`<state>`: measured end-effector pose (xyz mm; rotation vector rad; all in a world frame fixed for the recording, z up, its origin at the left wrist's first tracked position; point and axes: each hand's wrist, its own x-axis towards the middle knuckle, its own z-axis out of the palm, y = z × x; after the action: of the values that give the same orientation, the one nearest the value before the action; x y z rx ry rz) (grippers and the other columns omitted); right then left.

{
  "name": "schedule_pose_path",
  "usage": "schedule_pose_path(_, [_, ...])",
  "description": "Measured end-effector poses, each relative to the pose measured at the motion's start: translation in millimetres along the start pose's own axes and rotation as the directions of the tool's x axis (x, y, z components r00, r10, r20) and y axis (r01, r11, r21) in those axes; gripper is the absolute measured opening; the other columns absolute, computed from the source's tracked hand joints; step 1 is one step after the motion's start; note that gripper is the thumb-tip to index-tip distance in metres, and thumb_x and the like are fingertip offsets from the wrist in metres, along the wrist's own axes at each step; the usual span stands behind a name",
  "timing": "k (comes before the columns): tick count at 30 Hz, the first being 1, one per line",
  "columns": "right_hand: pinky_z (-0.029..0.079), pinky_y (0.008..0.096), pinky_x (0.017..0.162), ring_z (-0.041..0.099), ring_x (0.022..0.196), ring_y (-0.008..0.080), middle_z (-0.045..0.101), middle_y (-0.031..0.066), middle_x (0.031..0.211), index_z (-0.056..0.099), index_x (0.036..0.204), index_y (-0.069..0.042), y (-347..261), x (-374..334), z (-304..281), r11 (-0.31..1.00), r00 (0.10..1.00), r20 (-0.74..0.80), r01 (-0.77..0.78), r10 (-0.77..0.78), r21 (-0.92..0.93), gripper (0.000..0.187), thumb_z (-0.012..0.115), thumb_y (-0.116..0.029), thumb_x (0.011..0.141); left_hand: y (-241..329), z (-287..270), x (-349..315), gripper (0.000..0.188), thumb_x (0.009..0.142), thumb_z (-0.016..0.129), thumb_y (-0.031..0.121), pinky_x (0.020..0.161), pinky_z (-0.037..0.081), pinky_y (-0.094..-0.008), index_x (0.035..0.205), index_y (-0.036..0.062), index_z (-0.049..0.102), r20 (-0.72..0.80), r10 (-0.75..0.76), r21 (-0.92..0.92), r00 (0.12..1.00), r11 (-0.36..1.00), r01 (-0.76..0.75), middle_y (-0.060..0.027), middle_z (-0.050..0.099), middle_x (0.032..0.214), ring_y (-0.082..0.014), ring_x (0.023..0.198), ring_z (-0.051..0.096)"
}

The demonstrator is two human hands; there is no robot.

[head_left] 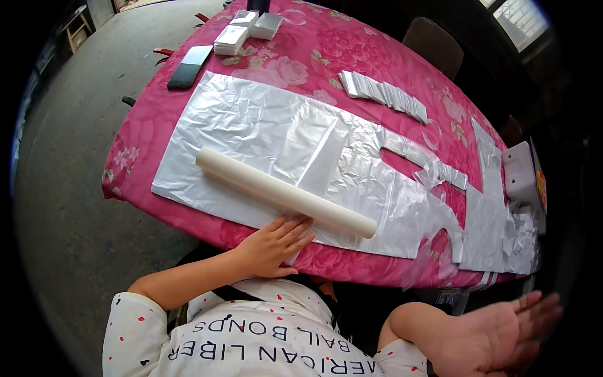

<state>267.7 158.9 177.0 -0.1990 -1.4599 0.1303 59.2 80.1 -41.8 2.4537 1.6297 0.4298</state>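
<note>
While you face the table (135, 141), flattened pale plastic bags (245, 116) cover its near part. On them lies the white tube (286, 193), its long axis slanting from far left to near right. Your left hand (269, 248) is nearer, palm down, the tube just beyond its loosely extended fingers (300, 242); contact is unclear. Your right hand (496, 336) is off the table, well apart, blurred, fingers extended, palm visibly bare.

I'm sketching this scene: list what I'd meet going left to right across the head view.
Phone, left hand, overlapping row of small white packets, right hand. The white roll overlaps the left hand's span, so it is omitted.
</note>
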Motion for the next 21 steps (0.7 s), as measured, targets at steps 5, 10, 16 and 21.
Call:
schedule_pose_path(5, [0.025, 0.0441, 0.1, 0.038, 0.118, 0.0351, 0.05, 0.0159, 0.121, 0.054, 0.116, -0.005, 68.9, -151.9, 72.0, 0.899, 0.418, 0.796, -0.205, 0.439, -0.388, 0.042, 0.061, -0.025, 0.08, 0.3, 1.4, -3.1, 0.077, 0.079, 0.052, 0.053, 0.109, 0.013, -0.0457, 0.133, 0.0, 0.036, 0.058, -0.029, 0.015, 0.998, 1.0, 0.028, -0.0199, 0.027, 0.142, -0.0314, 0.134, 0.022])
schedule_pose_path(10, [0.04, 0.0415, 0.083, 0.053, 0.094, 0.0307, 0.058, 0.0121, 0.105, 0.051, 0.123, -0.008, 90.9, -185.0, 73.7, 0.92, 0.23, 0.893, -0.164, 0.386, -0.355, 0.054, 0.067, -0.015, 0.072, 0.8, 1.2, -2.2, 0.079, 0.078, 0.052, 0.053, 0.109, 0.014, -0.0451, 0.134, 0.0007, 0.034, 0.094, -0.058, 0.038, 0.994, 0.998, 0.055, -0.0184, 0.027, 0.143, -0.031, 0.134, 0.023])
schedule_pose_path(16, [0.043, 0.039, 0.077, 0.054, 0.087, 0.0285, 0.057, 0.0108, 0.096, 0.047, 0.127, -0.011, 149.0, -169.4, 33.8, 0.846, 0.255, 0.815, -0.022, 0.52, -0.533, 0.056, 0.066, -0.02, 0.075, 1.6, 0.8, -4.4, 0.079, 0.077, 0.053, 0.054, 0.108, 0.016, -0.0437, 0.135, 0.0041, 0.034, 0.031, -0.04, 0.053, 0.999, 0.998, 0.039, -0.0187, 0.025, 0.143, -0.0307, 0.134, 0.023])
schedule_pose_path(21, [0.044, 0.0394, 0.077, 0.054, 0.089, 0.0312, 0.057, 0.0139, 0.097, 0.044, 0.129, -0.008, 201.0, -146.3, -18.0, 0.501, 0.287, 0.465, -0.063, 0.837, -0.863, 0.054, 0.063, -0.024, 0.08, 2.4, -1.0, -2.3, 0.082, 0.075, 0.057, 0.049, 0.109, 0.016, -0.0417, 0.138, 0.0038, 0.029, 0.06, -0.043, 0.038, 0.997, 0.998, 0.041, -0.0169, 0.021, 0.146, -0.0274, 0.136, 0.019])
